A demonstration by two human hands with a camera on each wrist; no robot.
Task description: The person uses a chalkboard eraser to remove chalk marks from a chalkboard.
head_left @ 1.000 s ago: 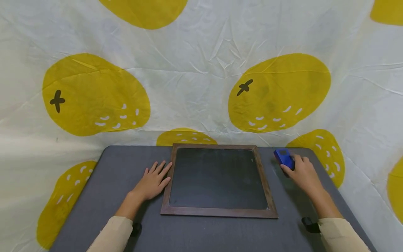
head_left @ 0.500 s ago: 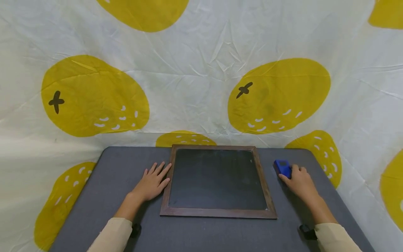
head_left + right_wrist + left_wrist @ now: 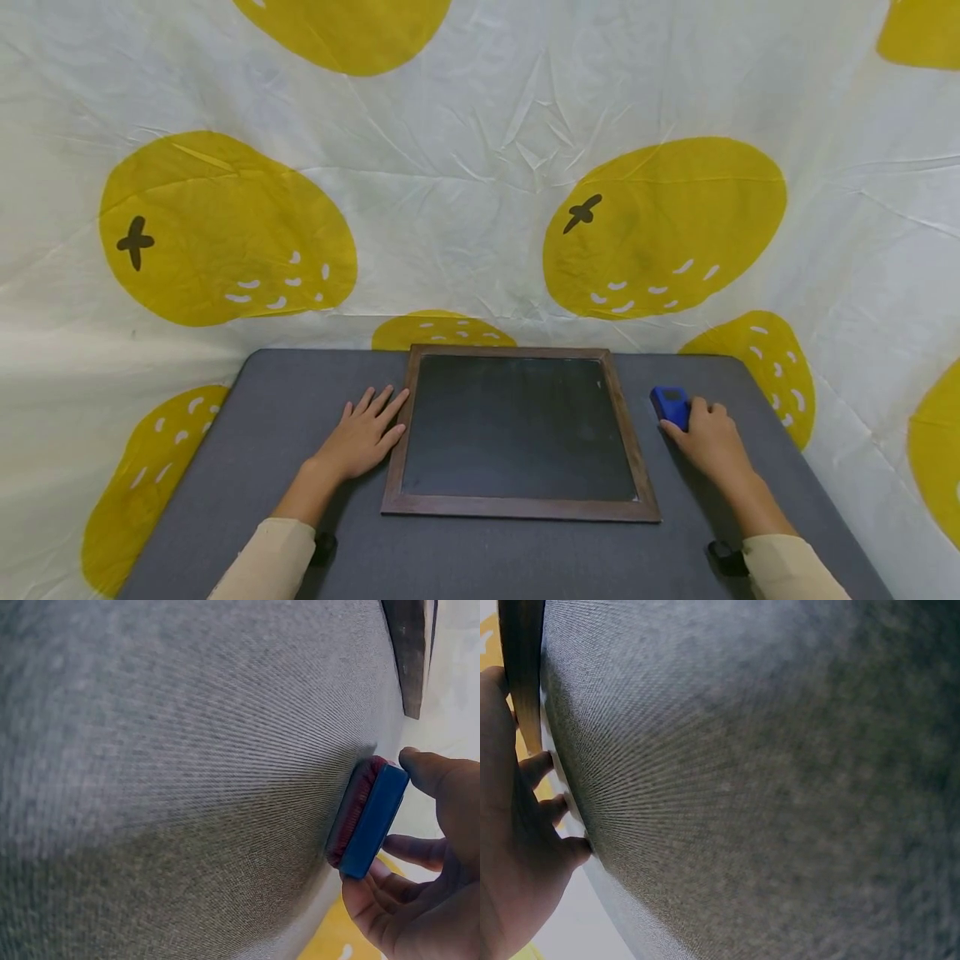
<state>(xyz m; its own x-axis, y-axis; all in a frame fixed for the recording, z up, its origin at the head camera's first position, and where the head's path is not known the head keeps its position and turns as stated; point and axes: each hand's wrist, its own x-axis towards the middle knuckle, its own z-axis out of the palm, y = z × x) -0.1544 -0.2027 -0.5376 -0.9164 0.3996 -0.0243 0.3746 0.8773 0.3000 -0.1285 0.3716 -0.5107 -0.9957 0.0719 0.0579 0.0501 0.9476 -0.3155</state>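
A small blackboard (image 3: 517, 425) in a brown wooden frame lies on the grey table. My left hand (image 3: 360, 437) is spread flat at its left side, with thumb and index fingertips on the frame's edge. Right of the board, my right hand (image 3: 712, 446) pinches a blue chalkboard eraser (image 3: 670, 406) between thumb and fingers. In the right wrist view the eraser (image 3: 371, 817) shows a blue back and a dark red felt side, which faces the table and sits right at its surface.
The grey table (image 3: 450, 554) ends in rounded back corners. Behind it hangs a white cloth (image 3: 450, 233) printed with big yellow fruit. A strip of table separates the eraser from the board's right frame.
My right hand has brought the eraser down and a little toward me, onto the table's surface beside the board. The left hand has stayed in place at the frame.
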